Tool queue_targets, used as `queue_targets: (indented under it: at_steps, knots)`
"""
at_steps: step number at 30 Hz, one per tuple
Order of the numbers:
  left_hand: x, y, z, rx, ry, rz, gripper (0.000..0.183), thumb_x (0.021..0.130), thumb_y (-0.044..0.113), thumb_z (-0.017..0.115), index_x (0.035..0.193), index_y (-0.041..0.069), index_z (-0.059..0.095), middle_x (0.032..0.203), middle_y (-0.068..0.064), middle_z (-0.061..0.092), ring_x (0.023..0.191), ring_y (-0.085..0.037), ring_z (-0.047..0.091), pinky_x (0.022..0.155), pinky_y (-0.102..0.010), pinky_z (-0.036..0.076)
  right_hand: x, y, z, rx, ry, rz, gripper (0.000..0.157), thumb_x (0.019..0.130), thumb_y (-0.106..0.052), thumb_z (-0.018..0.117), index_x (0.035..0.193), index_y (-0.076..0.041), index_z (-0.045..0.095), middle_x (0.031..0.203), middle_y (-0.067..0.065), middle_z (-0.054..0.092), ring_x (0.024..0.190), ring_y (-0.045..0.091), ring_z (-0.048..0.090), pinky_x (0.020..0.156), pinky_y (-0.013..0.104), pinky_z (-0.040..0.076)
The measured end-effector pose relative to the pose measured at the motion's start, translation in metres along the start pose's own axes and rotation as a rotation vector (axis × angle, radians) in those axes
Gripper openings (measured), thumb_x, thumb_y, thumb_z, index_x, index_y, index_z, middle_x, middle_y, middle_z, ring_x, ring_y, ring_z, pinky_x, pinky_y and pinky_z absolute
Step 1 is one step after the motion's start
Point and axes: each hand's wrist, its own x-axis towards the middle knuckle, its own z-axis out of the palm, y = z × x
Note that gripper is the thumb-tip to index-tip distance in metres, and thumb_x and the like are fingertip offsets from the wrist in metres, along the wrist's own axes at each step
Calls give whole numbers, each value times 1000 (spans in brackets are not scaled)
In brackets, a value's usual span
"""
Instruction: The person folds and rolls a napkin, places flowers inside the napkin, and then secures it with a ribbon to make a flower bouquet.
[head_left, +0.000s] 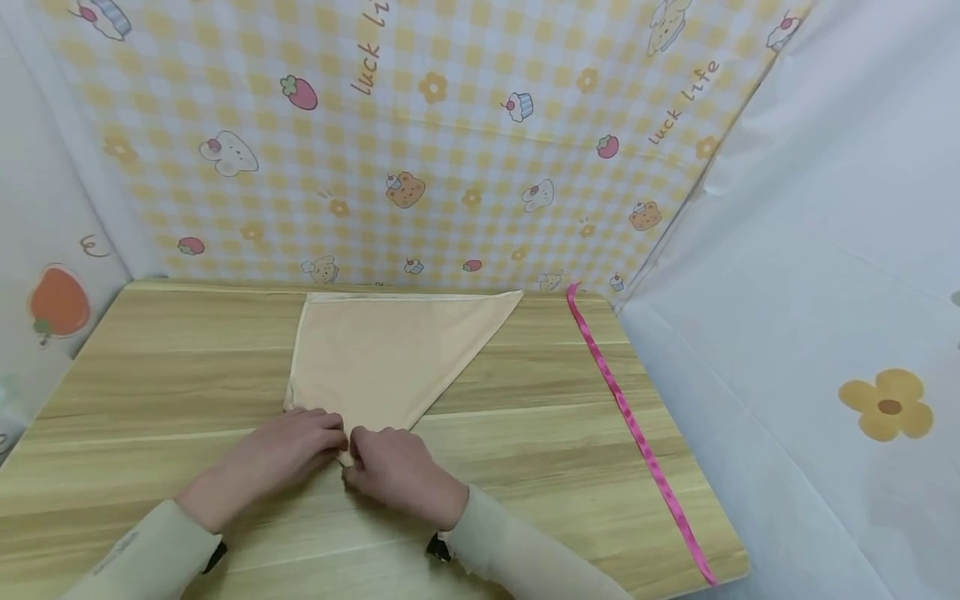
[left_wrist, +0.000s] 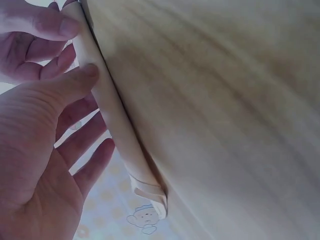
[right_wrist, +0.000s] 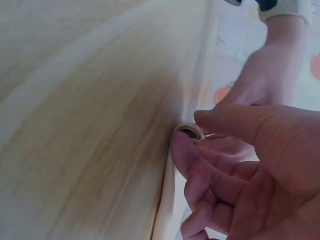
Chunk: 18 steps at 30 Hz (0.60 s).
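"Hands 1st: what're they doing?"

"Both pinching. L hand (head_left: 300,442) has its thumb on the rolled edge (left_wrist: 117,117), fingers behind it; R hand (head_left: 405,479) pinches the end of the same roll, thumb + index, just beside L."

"Cloth loc?"

"Beige cloth (head_left: 375,350) is on the wood-grain table (head_left: 187,383), L of ctr in head view. Near edge is rolled at the hands; the rest lies flat, reaching nearly to the back edge, w/ 1 sharp corner pointing R."

"Which step, d'you reckon?"

"Prob. early in the rolling, b/c most of the cloth is flat. R wrist view shows the roll's end as a small open coil."

"Next move calls for?"

"I'd guess an even grip, L + R, tucking the roll tight and turning it away from the person w/o skewing. Pink ribbon (head_left: 637,433) lies well apart at R, untouched; maybe a tie, can't be sure."
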Motion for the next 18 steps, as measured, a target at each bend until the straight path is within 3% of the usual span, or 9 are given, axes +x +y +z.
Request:
queue_targets:
  at_steps: [3, 8, 14, 18]
  knots:
    - [0, 0, -1, -6, 2, -6, 17, 92, 12, 83, 91, 25, 72, 88, 15, 60, 81, -4, 55, 73, -31, 50, 1, -1, 2, -81, 36, -24, 28, 101, -33, 72, 82, -24, 53, 62, -13, 49, 52, 4, 46, 45, 24, 36]
    - [-3, -1, 2, 37, 59, 5, 22, 92, 11, 83, 104, 21, 69, 95, 12, 65, 87, -8, 61, 76, -33, 53, 2, -3, 5, -160, 70, -31, 32, 97, -29, 71, 75, -25, 49, 57, -12, 44, 47, 4, 40, 42, 25, 34]
    - [-3, -4, 7, 93, 166, 63, 28, 84, 9, 89, 99, 19, 68, 104, 6, 62, 94, -15, 60, 85, -40, 56, 2, 0, 3, -2, 3, 33, 30, 96, -25, 72, 75, -22, 51, 58, -11, 46, 48, 5, 42, 45, 23, 36]
    - [-3, -5, 8, 103, 182, 76, 29, 82, 10, 91, 97, 20, 68, 106, 6, 62, 97, -16, 61, 89, -41, 56, 2, 3, 2, 77, -31, 68, 33, 98, -26, 72, 74, -22, 50, 58, -11, 44, 49, 6, 41, 47, 24, 35]
